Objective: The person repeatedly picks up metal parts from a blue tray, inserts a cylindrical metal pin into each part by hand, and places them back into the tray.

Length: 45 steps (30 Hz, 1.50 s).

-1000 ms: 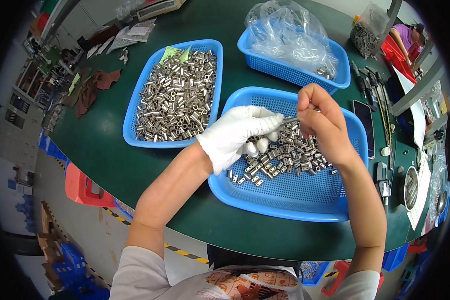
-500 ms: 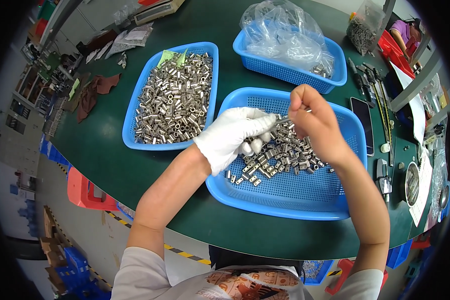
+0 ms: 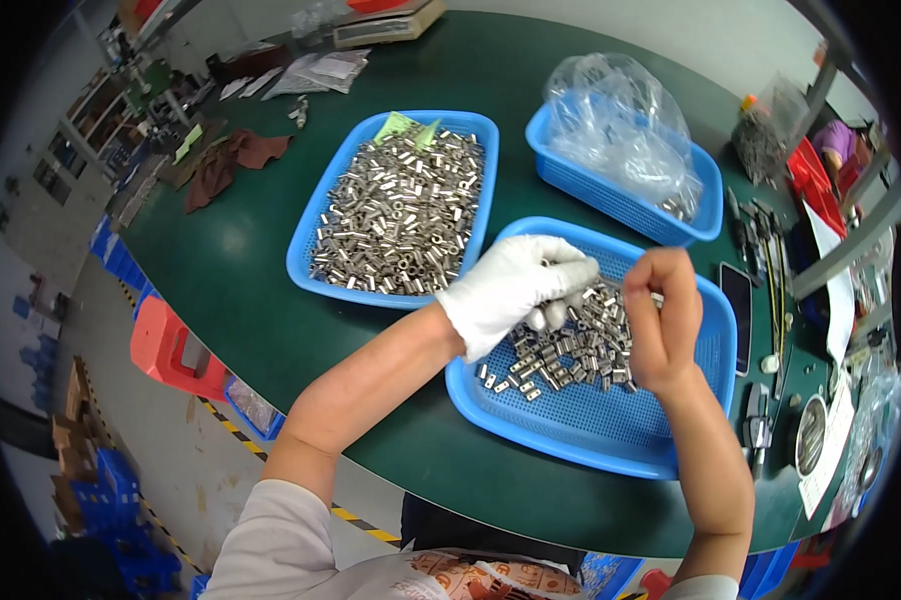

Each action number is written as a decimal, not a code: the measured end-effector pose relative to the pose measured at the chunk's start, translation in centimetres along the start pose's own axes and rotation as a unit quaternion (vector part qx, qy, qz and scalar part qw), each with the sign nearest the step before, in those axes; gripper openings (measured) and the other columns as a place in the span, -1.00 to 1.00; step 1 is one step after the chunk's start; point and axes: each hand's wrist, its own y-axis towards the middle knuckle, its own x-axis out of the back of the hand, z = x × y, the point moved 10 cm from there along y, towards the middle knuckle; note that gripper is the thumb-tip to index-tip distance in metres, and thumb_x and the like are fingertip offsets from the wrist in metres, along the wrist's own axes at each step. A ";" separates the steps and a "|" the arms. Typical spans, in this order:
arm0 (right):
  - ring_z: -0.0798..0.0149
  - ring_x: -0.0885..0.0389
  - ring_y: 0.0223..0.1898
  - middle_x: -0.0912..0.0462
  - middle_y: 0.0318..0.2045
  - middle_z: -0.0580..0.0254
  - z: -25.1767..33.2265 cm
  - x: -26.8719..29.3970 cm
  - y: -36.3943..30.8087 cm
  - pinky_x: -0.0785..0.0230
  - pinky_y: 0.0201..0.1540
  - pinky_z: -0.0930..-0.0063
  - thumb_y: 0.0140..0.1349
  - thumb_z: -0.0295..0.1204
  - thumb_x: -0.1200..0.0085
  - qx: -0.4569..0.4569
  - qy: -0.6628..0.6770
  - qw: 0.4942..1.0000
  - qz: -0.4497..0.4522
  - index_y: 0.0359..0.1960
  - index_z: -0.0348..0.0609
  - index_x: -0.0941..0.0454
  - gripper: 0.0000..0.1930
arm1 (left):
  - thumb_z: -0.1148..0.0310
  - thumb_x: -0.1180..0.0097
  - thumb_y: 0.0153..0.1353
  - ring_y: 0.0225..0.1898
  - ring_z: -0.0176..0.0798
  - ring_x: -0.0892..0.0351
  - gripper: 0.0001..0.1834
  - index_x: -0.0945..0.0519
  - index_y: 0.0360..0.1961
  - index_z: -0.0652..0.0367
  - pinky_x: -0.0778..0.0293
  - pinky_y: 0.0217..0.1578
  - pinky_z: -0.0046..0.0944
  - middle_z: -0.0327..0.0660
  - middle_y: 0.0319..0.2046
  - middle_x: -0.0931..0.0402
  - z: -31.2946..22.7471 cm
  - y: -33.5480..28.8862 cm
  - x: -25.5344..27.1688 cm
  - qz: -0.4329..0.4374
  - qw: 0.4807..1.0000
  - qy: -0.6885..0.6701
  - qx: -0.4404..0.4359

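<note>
My left hand (image 3: 527,288), in a white glove, is closed in a pinch over the near blue basket (image 3: 621,422); what its fingertips hold is hidden. Bare, my right hand (image 3: 665,318) is curled closed just to the right, apart from the glove. A bit of metal shows by its fingers, too small to name. Below both hands, small rectangular metal pieces with holes (image 3: 579,350) lie heaped on the basket's mesh floor. To the left, another blue basket (image 3: 359,292) is full of short metal sleeves (image 3: 401,215), with green paper slips (image 3: 399,127) at its far end.
A third blue basket (image 3: 611,190) at the back holds a clear plastic bag (image 3: 621,115). Along the right lie a phone (image 3: 736,318), a caliper (image 3: 758,430) and a metal bowl (image 3: 812,436). Brown cloth (image 3: 221,170) rests far left; a red stool (image 3: 171,350) stands below the table edge.
My right hand has drawn away from the glove, lower and to the right; the thin metal piece between them no longer shows. The view has shifted, so the baskets sit lower and further right.
</note>
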 end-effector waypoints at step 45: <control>0.41 -0.32 -0.71 -0.41 -0.69 0.30 1.2 -0.7 1.0 -0.11 -0.68 0.56 -0.33 -0.58 -0.11 0.067 -0.202 0.977 0.030 -0.52 -0.14 -0.46 -0.78 | 0.31 0.01 0.09 -0.40 -0.51 -0.39 -0.81 -0.45 -0.33 0.20 -0.34 -0.34 -0.49 -0.34 -0.43 -0.42 0.2 0.3 -0.9 0.042 0.999 0.006 -0.028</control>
